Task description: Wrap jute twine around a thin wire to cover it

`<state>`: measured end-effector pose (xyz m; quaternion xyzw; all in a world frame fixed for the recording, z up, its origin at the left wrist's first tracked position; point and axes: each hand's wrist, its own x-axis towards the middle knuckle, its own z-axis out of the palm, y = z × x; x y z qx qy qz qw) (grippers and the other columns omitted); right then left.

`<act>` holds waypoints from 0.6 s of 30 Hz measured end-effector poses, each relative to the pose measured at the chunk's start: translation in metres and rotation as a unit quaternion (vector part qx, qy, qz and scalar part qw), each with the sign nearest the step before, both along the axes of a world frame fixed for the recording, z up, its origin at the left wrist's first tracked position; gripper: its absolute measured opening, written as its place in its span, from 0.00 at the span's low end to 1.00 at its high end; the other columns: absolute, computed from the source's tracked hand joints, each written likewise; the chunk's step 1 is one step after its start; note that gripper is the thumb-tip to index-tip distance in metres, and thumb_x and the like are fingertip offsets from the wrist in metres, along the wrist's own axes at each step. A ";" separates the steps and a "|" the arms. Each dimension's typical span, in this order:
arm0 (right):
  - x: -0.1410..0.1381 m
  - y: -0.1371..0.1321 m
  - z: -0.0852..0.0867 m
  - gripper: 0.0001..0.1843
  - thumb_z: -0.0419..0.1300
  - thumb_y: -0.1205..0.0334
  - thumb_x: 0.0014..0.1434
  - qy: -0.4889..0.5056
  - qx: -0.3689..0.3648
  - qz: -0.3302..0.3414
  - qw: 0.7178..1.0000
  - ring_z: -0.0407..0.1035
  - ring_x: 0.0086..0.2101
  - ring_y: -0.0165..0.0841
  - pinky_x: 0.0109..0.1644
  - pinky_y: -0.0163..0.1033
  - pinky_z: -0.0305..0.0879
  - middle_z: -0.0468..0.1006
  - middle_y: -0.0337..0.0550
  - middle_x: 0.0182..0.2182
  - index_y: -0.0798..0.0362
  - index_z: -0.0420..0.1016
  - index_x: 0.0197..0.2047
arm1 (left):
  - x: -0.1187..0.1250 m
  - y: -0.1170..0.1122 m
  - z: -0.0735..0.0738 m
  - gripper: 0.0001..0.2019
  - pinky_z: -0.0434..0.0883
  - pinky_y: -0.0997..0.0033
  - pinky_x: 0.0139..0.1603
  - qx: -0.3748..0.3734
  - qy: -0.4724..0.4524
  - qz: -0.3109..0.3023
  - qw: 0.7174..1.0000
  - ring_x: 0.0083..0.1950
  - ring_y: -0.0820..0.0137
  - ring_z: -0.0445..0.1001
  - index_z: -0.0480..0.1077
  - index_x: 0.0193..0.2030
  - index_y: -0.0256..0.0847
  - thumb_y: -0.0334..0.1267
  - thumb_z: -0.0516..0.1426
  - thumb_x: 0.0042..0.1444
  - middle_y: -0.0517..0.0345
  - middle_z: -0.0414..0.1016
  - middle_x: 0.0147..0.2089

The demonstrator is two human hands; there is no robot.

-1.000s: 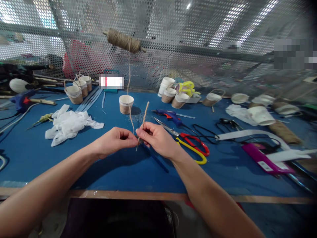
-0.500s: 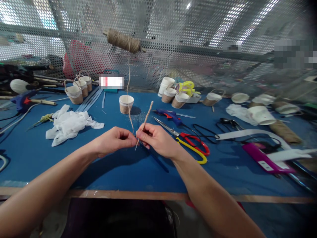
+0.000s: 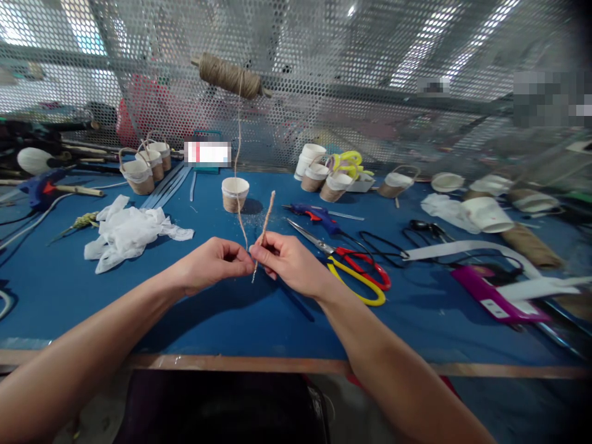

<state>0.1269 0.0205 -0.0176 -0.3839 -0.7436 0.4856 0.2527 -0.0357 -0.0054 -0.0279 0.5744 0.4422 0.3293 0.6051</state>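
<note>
My left hand pinches the jute twine, which runs down from a spool on the mesh wall. Right beside it, my right hand grips a thin twine-wrapped stick between thumb and fingers. The stick leans slightly to the right, and a pale bare tip shows below the fingers. Both hands' fingertips meet around its lower part. A small white cup with a twine-wrapped lower half stands just beyond the hands.
Large scissors with red and yellow handles lie right of my hands, near a blue glue gun. White cloth is heaped at left. Handled cups stand at back left. A purple device and white strips lie at right.
The stick's upper end has swung a little to the left and stands more upright. My right hand has shifted slightly left with it; my left hand has barely moved.
</note>
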 end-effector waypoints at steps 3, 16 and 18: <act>0.000 0.000 0.000 0.13 0.54 0.54 0.54 0.001 0.003 0.000 1.000 0.56 0.18 0.22 0.21 0.30 0.55 0.62 0.33 0.18 0.56 0.63 0.28 | 0.001 0.000 0.001 0.06 0.58 0.76 0.29 -0.014 -0.010 0.008 1.000 0.26 0.78 0.61 0.67 0.23 0.34 0.35 0.58 0.43 0.63 0.66 0.23; -0.002 0.002 -0.006 0.19 0.53 0.49 0.53 -0.051 0.108 -0.055 0.991 0.50 0.18 0.23 0.22 0.32 0.46 0.56 0.31 0.14 0.54 0.58 0.21 | 0.003 0.000 -0.004 0.09 0.56 0.75 0.27 -0.002 0.020 0.020 1.000 0.25 0.78 0.60 0.66 0.24 0.34 0.38 0.59 0.41 0.64 0.65 0.23; -0.003 0.002 -0.007 0.19 0.53 0.49 0.53 -0.055 0.122 -0.066 0.989 0.50 0.19 0.23 0.22 0.32 0.46 0.56 0.32 0.15 0.54 0.57 0.20 | 0.004 0.000 -0.004 0.09 0.56 0.75 0.28 -0.008 0.020 0.021 1.000 0.26 0.78 0.60 0.66 0.25 0.34 0.38 0.59 0.41 0.63 0.65 0.24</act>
